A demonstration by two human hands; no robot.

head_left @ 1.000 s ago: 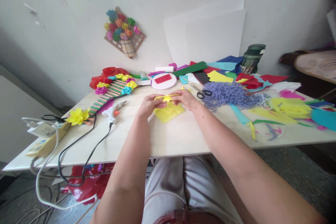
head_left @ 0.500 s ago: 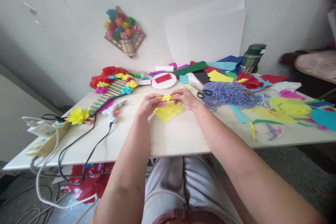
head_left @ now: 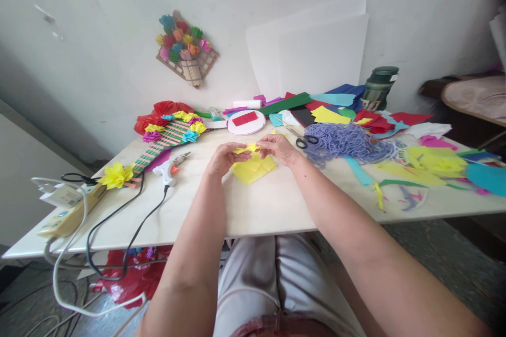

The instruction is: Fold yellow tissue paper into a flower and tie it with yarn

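Observation:
Between my two hands is a small piece of yellow crepe paper (head_left: 252,147), pinched at both ends above the table. My left hand (head_left: 228,158) is closed on its left end, thumb against fingers. The right end sits in the fingertips of my right hand (head_left: 278,148), also closed in a pinch. Just below lie flat yellow paper sheets (head_left: 253,169) on the table, partly covered by my fingers. Scissors with black handles (head_left: 307,141) rest to the right of my right hand.
A white glue gun (head_left: 168,169) with its cord lies left, near a power strip (head_left: 71,214). Behind it is a striped panel with paper flowers (head_left: 162,142). Purple yarn (head_left: 348,142) and coloured paper scraps cover the right side. A dark green bottle (head_left: 379,88) stands at the back.
My fingers have shifted on the yellow crepe paper; its stretched, narrow strip shape now looks shorter and more bunched. Other things on the table stay in place.

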